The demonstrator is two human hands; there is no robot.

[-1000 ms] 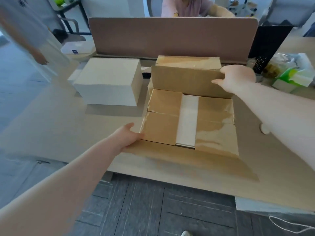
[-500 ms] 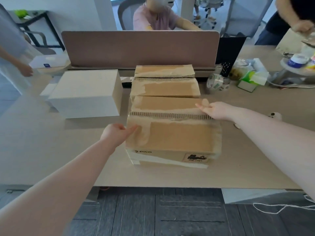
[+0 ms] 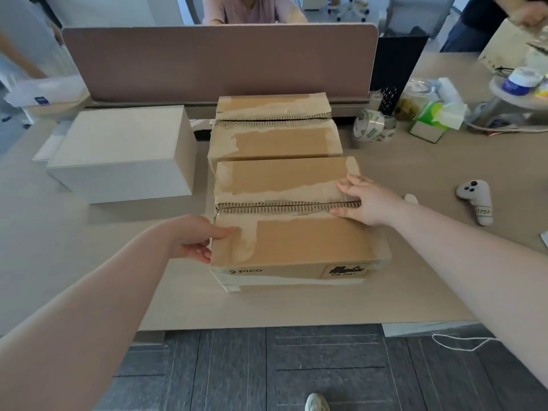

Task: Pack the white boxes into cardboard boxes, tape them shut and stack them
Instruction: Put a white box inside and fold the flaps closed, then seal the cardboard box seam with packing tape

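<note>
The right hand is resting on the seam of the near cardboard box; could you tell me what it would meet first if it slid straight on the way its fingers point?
The right hand points left along the near cardboard box seam; probably nothing until the left edge.

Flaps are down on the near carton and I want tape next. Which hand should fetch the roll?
Right, probably. The tape roll sits at the far right of the near carton, on the right hand's side. The left hand grips the carton's left edge and could keep the flaps down.
</note>
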